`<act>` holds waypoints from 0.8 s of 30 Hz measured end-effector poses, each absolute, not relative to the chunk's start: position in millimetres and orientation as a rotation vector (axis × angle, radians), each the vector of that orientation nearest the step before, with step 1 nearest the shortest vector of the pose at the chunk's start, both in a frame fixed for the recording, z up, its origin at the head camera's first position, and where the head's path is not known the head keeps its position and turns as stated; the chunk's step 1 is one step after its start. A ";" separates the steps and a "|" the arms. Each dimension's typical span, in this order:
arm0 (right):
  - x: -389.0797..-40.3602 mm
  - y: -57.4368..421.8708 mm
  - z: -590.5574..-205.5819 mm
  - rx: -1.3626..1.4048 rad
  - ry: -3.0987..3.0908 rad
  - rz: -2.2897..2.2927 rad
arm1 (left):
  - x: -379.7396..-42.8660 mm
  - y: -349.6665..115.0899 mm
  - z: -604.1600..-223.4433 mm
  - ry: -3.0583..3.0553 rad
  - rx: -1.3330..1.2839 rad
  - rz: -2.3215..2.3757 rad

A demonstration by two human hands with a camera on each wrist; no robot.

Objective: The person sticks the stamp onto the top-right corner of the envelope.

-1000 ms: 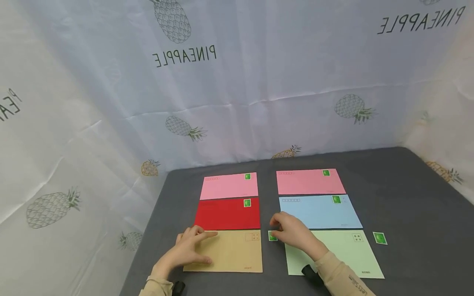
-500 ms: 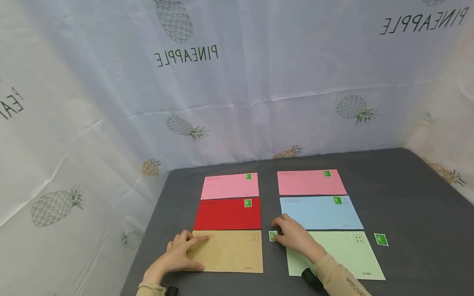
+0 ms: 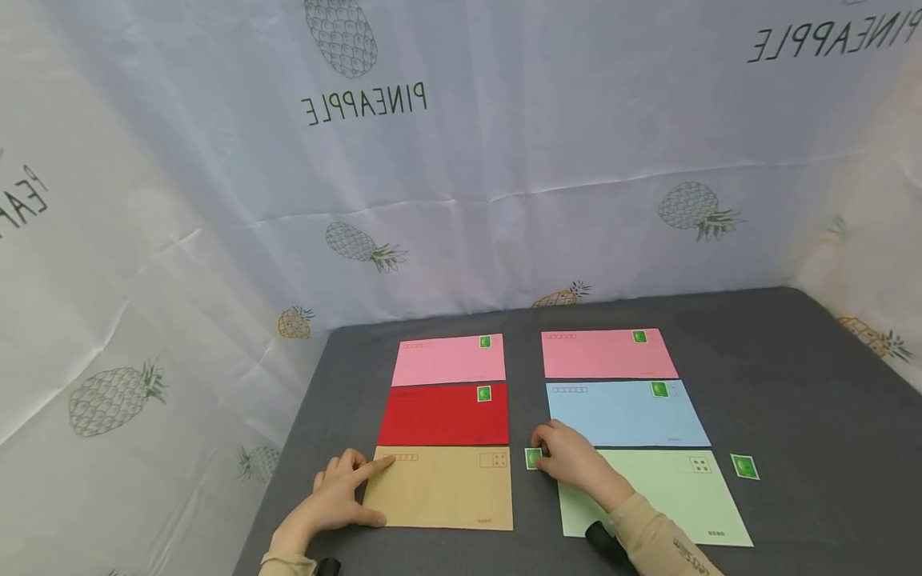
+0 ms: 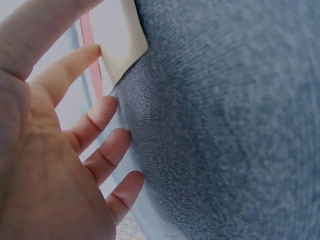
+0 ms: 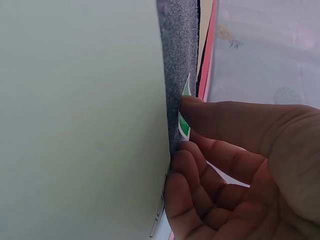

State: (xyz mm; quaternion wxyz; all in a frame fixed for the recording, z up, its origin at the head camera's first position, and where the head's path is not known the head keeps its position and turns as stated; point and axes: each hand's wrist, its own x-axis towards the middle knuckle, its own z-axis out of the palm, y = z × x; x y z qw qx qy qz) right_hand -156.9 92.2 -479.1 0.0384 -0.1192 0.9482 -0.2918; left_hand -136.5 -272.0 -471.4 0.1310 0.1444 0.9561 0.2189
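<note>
In the head view my left hand (image 3: 324, 498) lies spread at the left end of the tan envelope (image 3: 450, 490). Its index fingertip and thumb touch the paper, while the other fingers are off to the side over the dark cloth. My right hand (image 3: 578, 464) reaches across the pale green envelope (image 3: 666, 500) to a green postage stamp (image 3: 533, 458) lying between the two front envelopes. In the right wrist view the thumb crosses the stamp (image 5: 184, 125) and the fingers are curled beside it, pinching at its edge. Part of the stamp is hidden by the thumb.
A second green stamp (image 3: 745, 466) lies right of the green envelope. Behind are a red envelope (image 3: 441, 418), a blue one (image 3: 627, 416) and two pink ones (image 3: 446, 364), each with a stamp at upper right. A pineapple-print curtain (image 3: 461, 160) surrounds the dark table (image 3: 799, 384).
My left hand has slid left along the tan envelope, uncovering its printed boxes. My right hand has stayed at the stamp, its fingers drawing slightly closer to the thumb.
</note>
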 end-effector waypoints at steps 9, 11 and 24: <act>-156.2 91.2 -478.7 -0.329 2.878 -0.927 | -135.0 -270.6 -468.6 2.770 0.397 0.627; -156.5 90.7 -477.6 -0.327 2.873 -0.936 | -134.9 -270.7 -468.3 2.765 0.391 0.628; -157.0 90.2 -472.0 -0.356 2.840 -1.002 | -136.3 -272.0 -467.4 2.769 0.415 0.629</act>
